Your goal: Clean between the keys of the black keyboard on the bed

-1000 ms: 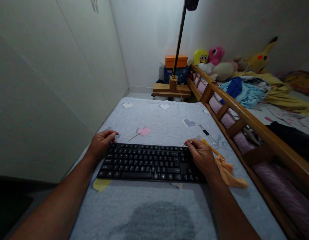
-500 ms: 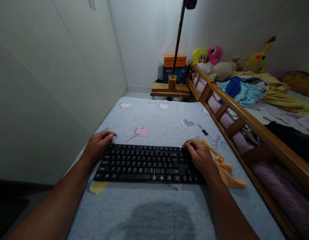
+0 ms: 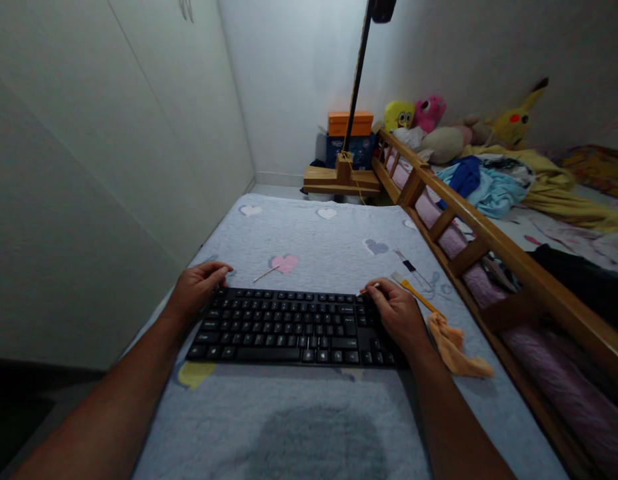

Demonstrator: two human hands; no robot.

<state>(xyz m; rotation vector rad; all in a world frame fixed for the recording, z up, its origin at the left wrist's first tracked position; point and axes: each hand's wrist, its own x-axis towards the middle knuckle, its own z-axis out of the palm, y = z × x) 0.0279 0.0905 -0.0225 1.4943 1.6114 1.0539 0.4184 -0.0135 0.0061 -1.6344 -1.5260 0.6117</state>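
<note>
A black keyboard (image 3: 293,325) lies across a pale blue quilt with hearts (image 3: 313,233). My left hand (image 3: 195,291) curls over the keyboard's far left corner, fingers bent around its edge. My right hand (image 3: 399,313) rests on the keyboard's right end, fingers pinched on a thin white stick, perhaps a cotton swab (image 3: 367,289), whose tip points left over the top row of keys.
Another thin stick (image 3: 267,273) lies by a pink heart. A yellow-handled tool (image 3: 417,296), a small black tool (image 3: 411,264) and an orange cloth (image 3: 456,348) lie right of the keyboard. A wooden bed rail (image 3: 469,217) runs along the right; a white wall stands left.
The view shifted slightly. My right hand has edged a little left along the keyboard's top right with the stick. My left hand keeps its place.
</note>
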